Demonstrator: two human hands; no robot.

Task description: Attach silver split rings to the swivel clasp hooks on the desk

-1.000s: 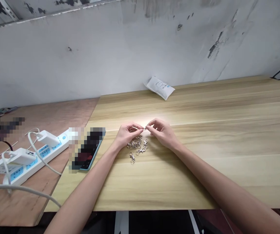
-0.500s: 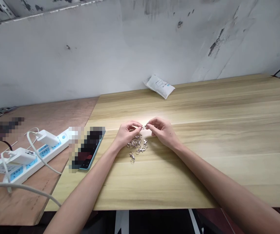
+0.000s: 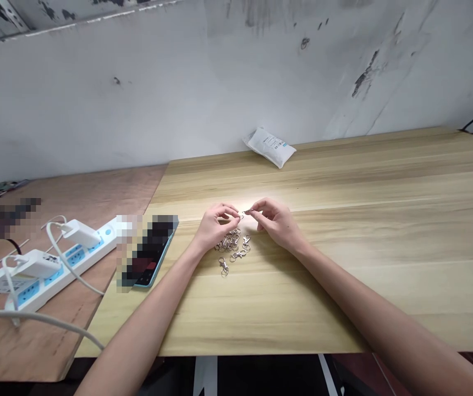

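Note:
My left hand (image 3: 214, 224) and my right hand (image 3: 275, 221) meet over the light wooden table (image 3: 344, 231), fingertips pinched close together. Between them is a small metal clasp (image 3: 243, 214); the left pinches one end and the right pinches the other. Just below the hands lies a small pile of silver metal clasps with rings (image 3: 232, 245), with one clasp (image 3: 223, 266) lying a little apart toward me.
A phone (image 3: 150, 250) lies left of the hands near the table's edge. A white power strip (image 3: 50, 258) with chargers and cables sits on the brown board at the left. A white packet (image 3: 270, 146) rests by the wall.
Both hands stay pinched on the small clasp and have shifted only slightly; the fingertips have drawn a little apart. The pile has not moved.

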